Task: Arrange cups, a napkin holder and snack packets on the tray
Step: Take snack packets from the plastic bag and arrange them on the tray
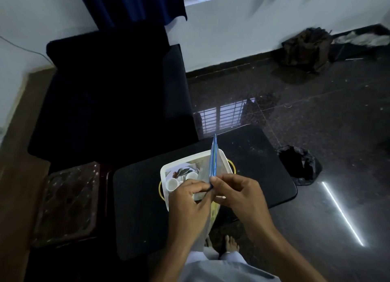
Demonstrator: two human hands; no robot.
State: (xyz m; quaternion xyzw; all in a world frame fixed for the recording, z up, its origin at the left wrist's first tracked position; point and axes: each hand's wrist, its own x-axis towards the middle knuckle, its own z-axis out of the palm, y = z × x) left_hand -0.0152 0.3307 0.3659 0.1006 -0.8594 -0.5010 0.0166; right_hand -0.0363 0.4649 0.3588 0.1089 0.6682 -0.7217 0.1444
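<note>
A white tray (191, 158) with gold handles rests on a black table (139, 197). Two small white cups (172, 184) stand in its left part, and the second cup (191, 175) is just right of the first. Both hands hold a clear zip bag with a blue seal strip (214, 157) edge-on above the tray. My left hand (190, 199) pinches the near end of the strip from the left. My right hand (238, 194) pinches the same end from the right. What lies inside the bag is unclear, and no napkin holder can be made out.
A dark armchair (109, 96) stands behind the table on the left. A patterned wooden stool (67, 203) sits left of the table. A black bag (299, 165) lies on the dark polished floor to the right. My bare feet (231, 242) show below the table edge.
</note>
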